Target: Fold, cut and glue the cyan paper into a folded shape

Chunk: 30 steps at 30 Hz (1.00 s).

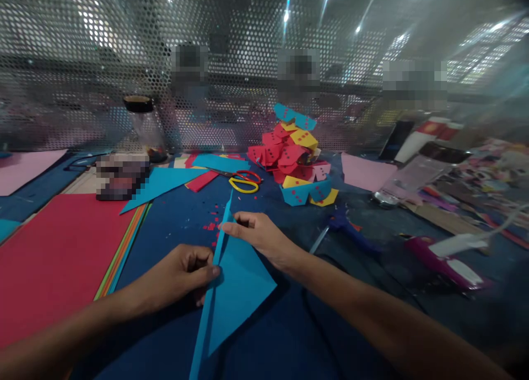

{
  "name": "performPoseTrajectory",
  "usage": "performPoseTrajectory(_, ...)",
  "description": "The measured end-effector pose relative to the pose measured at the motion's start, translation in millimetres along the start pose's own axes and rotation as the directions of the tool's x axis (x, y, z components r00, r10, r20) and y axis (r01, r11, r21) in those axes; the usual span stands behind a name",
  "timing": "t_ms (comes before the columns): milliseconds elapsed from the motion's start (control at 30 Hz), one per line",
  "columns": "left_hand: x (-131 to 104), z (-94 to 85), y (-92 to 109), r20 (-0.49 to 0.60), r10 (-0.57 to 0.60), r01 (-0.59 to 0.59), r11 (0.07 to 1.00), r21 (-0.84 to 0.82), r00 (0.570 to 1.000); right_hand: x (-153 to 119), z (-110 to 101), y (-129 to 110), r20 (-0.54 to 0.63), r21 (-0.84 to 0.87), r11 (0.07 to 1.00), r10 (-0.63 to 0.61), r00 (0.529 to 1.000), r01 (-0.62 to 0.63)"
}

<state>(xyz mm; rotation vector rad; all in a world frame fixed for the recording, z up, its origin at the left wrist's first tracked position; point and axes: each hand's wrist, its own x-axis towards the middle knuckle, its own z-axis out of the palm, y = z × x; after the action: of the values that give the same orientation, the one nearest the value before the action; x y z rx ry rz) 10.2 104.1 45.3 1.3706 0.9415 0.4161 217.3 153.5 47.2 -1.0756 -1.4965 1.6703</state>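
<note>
A blue sheet of paper [239, 281] with a narrow folded strip along its left edge stands before me over the dark blue table. My left hand [194, 270] pinches the strip about midway, thumb on top. Higher up the same fold, my right hand [252, 231] grips the paper between thumb and fingers. The sheet's right part tapers to a pointed corner. Small red paper scraps [211, 226] lie just beyond my left hand. Scissors [246, 180] with red and yellow handles rest past the paper's far tip.
On the left is a stack of coloured paper [53, 259], red on top. A pile of folded dotted paper pieces [289, 154] stands at the back. To the right lie a blue glue gun [351, 231], a tilted clear jar [425, 171] and a magenta-and-white device [448, 259] with a cable.
</note>
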Motion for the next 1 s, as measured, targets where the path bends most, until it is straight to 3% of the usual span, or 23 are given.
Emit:
performPoseTrajectory(167,1,0.5,3,-0.085,0.05,-0.048,0.999,0.021,0.995,0,-1,1,-0.08,-0.044,0.997,-0.066,0.995,0.063)
performPoseTrajectory(400,-1,-3.5,12,-0.18,-0.045,0.045,0.999,-0.003,0.983,7,-14,8,-0.278,-0.103,0.984,-0.171,0.945,0.148)
performPoseTrajectory(567,-1,-7.1,9,-0.29,-0.006,0.032,0.996,0.084,0.957,7,-15,9,-0.286,-0.122,0.982,-0.175,0.942,0.145)
performPoseTrajectory(1000,-1,-4.7,11,-0.306,0.006,0.022,0.996,0.089,0.952,5,-14,8,-0.302,-0.147,0.973,-0.215,0.929,0.178)
